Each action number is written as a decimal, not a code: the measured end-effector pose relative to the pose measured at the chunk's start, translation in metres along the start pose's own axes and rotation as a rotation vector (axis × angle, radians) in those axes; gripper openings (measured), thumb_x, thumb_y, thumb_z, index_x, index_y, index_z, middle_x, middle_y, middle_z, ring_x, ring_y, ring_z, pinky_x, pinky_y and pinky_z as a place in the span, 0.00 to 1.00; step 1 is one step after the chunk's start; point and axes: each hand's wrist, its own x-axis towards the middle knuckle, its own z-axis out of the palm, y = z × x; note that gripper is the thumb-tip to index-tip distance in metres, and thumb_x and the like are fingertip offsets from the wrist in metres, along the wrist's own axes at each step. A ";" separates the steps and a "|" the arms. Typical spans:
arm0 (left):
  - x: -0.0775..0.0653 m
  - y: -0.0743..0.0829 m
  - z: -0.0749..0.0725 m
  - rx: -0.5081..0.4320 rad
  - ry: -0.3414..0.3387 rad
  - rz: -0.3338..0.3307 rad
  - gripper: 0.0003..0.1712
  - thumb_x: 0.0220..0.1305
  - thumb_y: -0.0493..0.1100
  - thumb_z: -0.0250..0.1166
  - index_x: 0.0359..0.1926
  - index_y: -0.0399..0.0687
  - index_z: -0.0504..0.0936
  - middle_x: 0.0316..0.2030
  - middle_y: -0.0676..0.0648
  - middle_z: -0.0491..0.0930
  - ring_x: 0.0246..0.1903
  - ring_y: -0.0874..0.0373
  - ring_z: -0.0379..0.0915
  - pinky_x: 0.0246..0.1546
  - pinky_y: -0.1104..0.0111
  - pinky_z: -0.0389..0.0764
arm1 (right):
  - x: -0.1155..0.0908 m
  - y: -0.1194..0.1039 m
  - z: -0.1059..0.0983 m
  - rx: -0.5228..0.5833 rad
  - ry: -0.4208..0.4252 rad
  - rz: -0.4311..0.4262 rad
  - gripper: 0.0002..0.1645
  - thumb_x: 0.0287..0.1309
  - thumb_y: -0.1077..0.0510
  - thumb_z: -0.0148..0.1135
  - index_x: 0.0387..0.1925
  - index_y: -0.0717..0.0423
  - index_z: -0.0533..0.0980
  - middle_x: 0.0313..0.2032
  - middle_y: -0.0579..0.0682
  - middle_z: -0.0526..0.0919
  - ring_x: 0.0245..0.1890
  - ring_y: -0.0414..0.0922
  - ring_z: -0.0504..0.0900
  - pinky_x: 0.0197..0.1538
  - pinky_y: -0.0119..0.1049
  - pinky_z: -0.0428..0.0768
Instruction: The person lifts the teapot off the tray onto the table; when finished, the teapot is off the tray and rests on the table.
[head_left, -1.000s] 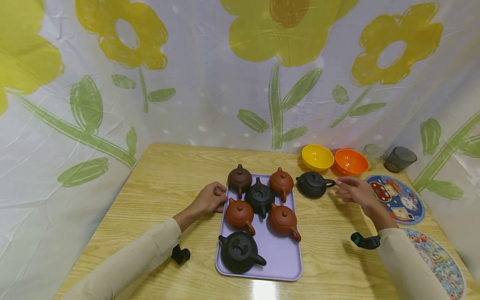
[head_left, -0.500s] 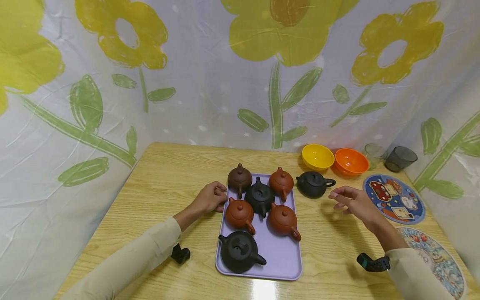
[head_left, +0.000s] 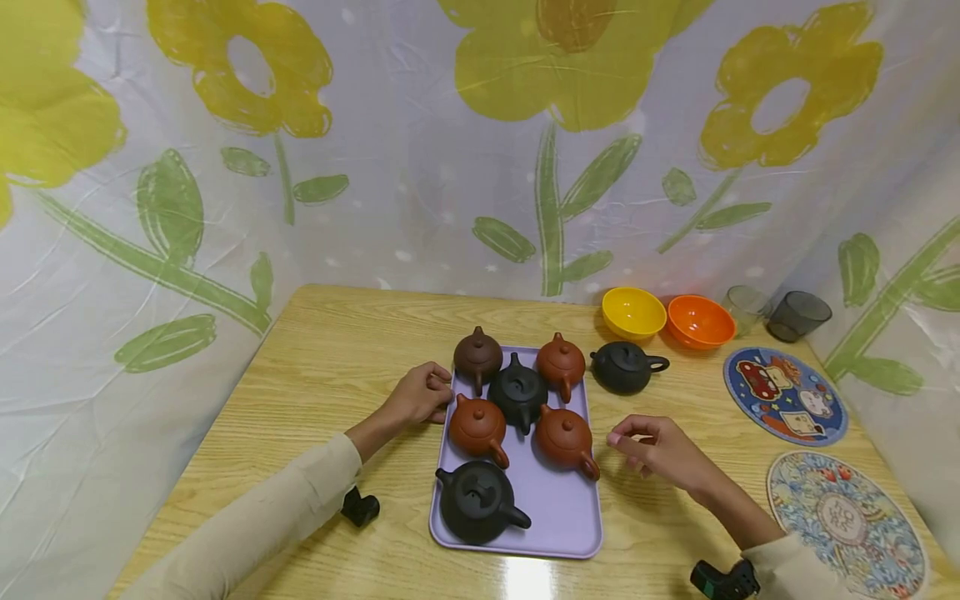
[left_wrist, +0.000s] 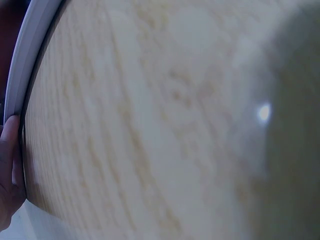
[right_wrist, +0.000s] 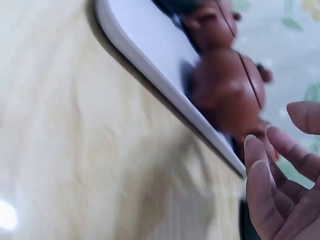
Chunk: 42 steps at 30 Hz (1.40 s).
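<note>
A lilac tray (head_left: 558, 533) carries several small teapots. At its left rim my left hand (head_left: 417, 395) holds the edge with curled fingers; in the left wrist view the fingertips (left_wrist: 11, 131) meet the rim. My right hand (head_left: 660, 450) hovers right of the tray, fingers loosely bent, holding nothing. Nearest to it is a reddish-brown teapot (head_left: 564, 437). Also on the tray are another reddish-brown teapot (head_left: 478, 427), one at the back right (head_left: 561, 363), a dark brown one (head_left: 477, 357) over the back left corner, and black ones in the middle (head_left: 517, 393) and front left (head_left: 474, 502).
A black teapot (head_left: 622, 367) stands on the table right of the tray. Behind it are a yellow bowl (head_left: 633, 313), an orange bowl (head_left: 701, 322), a clear glass (head_left: 746, 308) and a dark glass (head_left: 798, 315). Two round mats, blue (head_left: 784, 396) and floral (head_left: 847, 521), lie at right.
My right hand has moved away from the black teapot's handle, toward me and left, to beside the tray. The left hand and the teapots keep their places.
</note>
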 end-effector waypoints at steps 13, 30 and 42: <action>-0.001 0.002 0.000 0.000 0.002 0.001 0.16 0.64 0.29 0.61 0.52 0.32 0.73 0.39 0.37 0.81 0.28 0.57 0.80 0.26 0.63 0.89 | 0.002 -0.003 0.038 -0.046 -0.009 -0.037 0.16 0.63 0.49 0.68 0.32 0.60 0.82 0.26 0.52 0.81 0.20 0.42 0.74 0.20 0.28 0.71; -0.001 0.003 -0.001 -0.008 0.001 -0.009 0.16 0.64 0.29 0.61 0.52 0.33 0.73 0.39 0.37 0.82 0.28 0.57 0.80 0.26 0.65 0.89 | 0.000 -0.005 0.044 -0.029 0.027 -0.031 0.14 0.65 0.54 0.66 0.33 0.63 0.82 0.29 0.52 0.79 0.21 0.43 0.74 0.22 0.29 0.74; -0.001 0.003 0.000 0.002 0.002 -0.004 0.16 0.63 0.29 0.61 0.52 0.32 0.73 0.38 0.37 0.82 0.27 0.58 0.80 0.25 0.64 0.89 | -0.005 -0.007 0.041 0.021 0.037 -0.068 0.14 0.69 0.56 0.62 0.36 0.67 0.80 0.33 0.56 0.81 0.26 0.44 0.80 0.25 0.32 0.79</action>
